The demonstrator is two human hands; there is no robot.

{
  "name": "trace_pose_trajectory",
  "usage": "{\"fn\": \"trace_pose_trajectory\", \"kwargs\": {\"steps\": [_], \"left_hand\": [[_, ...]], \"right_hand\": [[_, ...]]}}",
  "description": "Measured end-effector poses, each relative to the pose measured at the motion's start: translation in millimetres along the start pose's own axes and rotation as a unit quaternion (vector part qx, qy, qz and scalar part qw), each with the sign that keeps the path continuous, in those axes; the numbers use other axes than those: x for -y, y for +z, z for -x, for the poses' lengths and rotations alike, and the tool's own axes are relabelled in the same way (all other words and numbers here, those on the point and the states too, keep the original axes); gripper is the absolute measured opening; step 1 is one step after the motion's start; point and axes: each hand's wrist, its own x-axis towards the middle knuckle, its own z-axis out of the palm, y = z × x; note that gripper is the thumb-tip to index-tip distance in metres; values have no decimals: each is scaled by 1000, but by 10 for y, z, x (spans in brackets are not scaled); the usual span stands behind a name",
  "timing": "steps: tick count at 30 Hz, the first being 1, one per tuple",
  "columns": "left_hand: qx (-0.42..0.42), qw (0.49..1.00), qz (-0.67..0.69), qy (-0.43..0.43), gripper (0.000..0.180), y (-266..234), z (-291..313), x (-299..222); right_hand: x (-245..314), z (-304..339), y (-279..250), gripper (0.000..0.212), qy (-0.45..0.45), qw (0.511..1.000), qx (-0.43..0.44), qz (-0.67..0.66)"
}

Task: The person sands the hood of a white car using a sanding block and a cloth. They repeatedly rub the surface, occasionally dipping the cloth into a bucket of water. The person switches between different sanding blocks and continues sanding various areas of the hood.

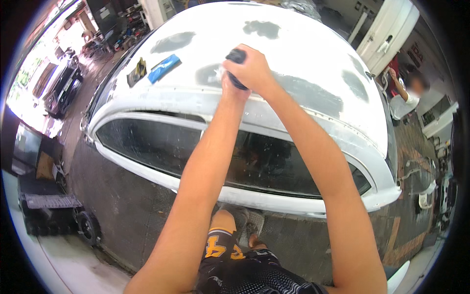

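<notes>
On the white car roof [215,41], beside a grey patch [206,76], a black object [236,56] is held by the curled right hand [254,68], seemingly for steady control; the left hand [234,90] is set against it, finger closure unclear. A blue item [164,68] is placed nearby, presumably for easy reach.

A packet [164,69] lies on the car roof [215,32] (left of the right hand [253,69]).

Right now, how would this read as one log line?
right hand: gripping black object | left hand: against it, grip unclear | place: white car roof, beside grey patch | nearby: blue item on roof
</notes>
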Motion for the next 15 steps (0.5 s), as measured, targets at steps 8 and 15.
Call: {"fn": "trace_pose_trajectory", "kwargs": {"steps": [8,15], "left_hand": [[86,440,-875,183,50,-304,307,-136],[305,262,-910,98,60,451,288,1304]], "right_hand": [[-1371,1574,-1775,27,105,945,-177,255],[-1346,1651,-1683,30,109,900,-269,325]]}}
